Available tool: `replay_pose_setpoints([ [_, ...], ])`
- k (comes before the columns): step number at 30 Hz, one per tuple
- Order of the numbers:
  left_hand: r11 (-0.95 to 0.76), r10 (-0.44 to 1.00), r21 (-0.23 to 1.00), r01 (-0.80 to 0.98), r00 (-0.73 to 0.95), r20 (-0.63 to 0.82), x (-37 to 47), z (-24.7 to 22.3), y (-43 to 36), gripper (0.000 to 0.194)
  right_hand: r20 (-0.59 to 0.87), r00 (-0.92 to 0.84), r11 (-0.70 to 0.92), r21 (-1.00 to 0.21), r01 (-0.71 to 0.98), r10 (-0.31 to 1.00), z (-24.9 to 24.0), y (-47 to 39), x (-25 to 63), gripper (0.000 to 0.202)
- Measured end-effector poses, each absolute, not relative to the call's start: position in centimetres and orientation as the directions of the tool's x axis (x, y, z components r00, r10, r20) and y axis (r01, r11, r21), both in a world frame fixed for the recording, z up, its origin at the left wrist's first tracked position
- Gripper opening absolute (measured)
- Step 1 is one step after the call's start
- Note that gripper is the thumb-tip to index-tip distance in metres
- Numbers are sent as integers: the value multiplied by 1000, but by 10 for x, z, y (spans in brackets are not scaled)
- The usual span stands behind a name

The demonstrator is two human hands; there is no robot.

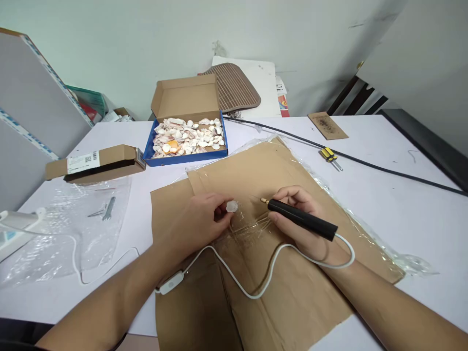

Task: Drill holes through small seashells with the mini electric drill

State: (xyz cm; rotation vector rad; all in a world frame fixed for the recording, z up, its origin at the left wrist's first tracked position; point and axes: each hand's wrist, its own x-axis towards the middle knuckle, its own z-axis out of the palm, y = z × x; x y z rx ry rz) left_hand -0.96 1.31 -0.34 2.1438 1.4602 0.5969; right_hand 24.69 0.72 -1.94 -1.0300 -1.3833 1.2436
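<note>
While left grip (205, 215) pinches pale shell (231, 206) at its tips, right grip (305, 240) clasps drill (303, 218).

Yellow-and-black screwdrivers (329, 155) lie on the table (405, 219), just beside a long black rod (402, 173) and near a dark-smudged cardboard piece (328, 126). A brown ribbed mat (236, 87) overlaps a white board (268, 92). Leftward, a wrench (108, 208) lies near a labelled box (122, 155).

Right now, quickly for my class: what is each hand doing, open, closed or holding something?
Left hand: closed, pinching a small pale shell-like piece between thumb and fingers.
Right hand: closed around a black pen-shaped tool.
</note>
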Motion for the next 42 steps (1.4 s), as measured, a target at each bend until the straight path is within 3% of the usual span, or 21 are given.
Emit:
replay_pose_setpoints([
  [8,-326,932,604,727,355,76,-10,-4,12,24,99,-245,94,-995,-31,964,-21,7,246,32],
  [17,-269,945,643,717,326,32,-8,-8,10,23,79,-205,87,-996,30,976,-18,2,240,18],
  [42,-280,938,660,697,345,33,-3,-9,10,17,58,-169,87,-981,171,984,-24,-1,231,20],
])
